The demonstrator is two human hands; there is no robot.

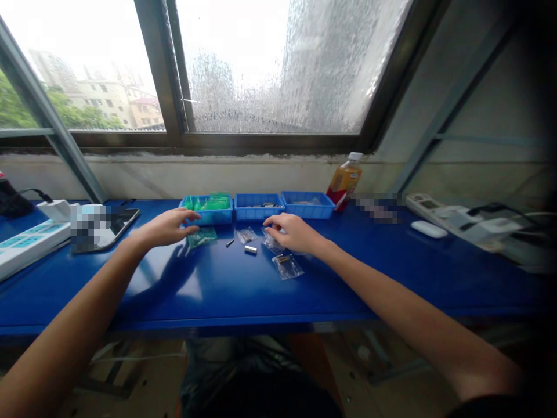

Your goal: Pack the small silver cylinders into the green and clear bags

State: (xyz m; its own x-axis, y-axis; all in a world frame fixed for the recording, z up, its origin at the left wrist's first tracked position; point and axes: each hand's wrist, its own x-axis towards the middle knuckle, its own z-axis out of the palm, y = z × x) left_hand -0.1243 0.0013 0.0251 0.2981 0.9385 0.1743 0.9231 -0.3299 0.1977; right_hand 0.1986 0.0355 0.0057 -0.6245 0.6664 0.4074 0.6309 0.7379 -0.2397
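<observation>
With the window (278, 69) at 12 o'clock and the metal block (250, 249) as the dial's centre, the left hand (166, 228) is near 10 o'clock, thumb and fingers curved apart with nothing visible between them, beside a green bag (203, 237); contact cannot be told. A screw (230, 243) lies on the counter (217, 290) toward 9, a clear bag (246, 235) at 12. The right hand (293, 233), near 2 o'clock, shows a narrow gap and no held thing, over another bag (272, 242). The step seems a reach among small parts; picking one up would call for a fine pinch.
</observation>
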